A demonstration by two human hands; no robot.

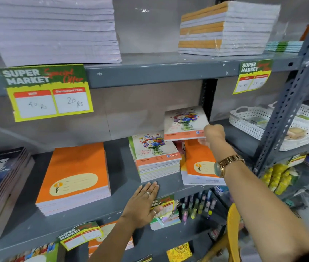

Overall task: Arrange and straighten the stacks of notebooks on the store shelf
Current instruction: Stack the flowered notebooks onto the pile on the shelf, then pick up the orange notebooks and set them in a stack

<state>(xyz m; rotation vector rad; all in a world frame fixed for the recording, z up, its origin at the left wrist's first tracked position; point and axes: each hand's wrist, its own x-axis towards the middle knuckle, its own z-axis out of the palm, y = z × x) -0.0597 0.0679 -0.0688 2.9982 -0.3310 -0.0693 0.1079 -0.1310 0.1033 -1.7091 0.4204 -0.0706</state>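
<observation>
Holding a floral notebook [185, 122] aloft, right hand [213, 132] gripping.

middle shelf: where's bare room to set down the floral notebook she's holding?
Bare shelf lies between the big orange stack and the floral stack, ahead of the left hand. Right of it is crowded: the floral stack abuts the small orange pile under the right hand and its floral notebook.

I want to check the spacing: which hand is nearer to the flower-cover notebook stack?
Left. The left hand lies flat on the shelf just in front of the flower-cover notebook stack. The right hand is up to its right, holding a lifted flower notebook.
</observation>
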